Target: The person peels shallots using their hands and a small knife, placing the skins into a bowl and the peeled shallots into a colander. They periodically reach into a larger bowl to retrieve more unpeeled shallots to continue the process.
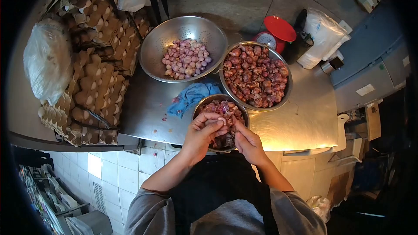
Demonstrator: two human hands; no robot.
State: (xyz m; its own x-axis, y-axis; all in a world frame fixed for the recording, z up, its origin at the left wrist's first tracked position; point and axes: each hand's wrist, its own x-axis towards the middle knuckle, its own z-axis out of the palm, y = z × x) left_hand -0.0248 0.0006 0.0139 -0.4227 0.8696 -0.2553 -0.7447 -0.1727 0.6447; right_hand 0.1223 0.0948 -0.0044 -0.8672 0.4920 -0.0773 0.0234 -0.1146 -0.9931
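- My left hand (203, 131) has its grip clamped on a small shallot (220, 122), pinched between thumb and fingertips, over the small bowl (200, 104) of skins at the near edge of the surface (300, 122).
- My right hand (247, 141) is just beside it, fingers drawn together at the same shallot (whether it holds a blade, I cannot tell).
- Far right of the small bowl, a large bowl (285, 89) holds unpeeled shallots.
- Far left, a colander (156, 48) holds peeled ones.
- A blue cloth (191, 96) lies between them.
- Egg trays (93, 82) are stacked at left.
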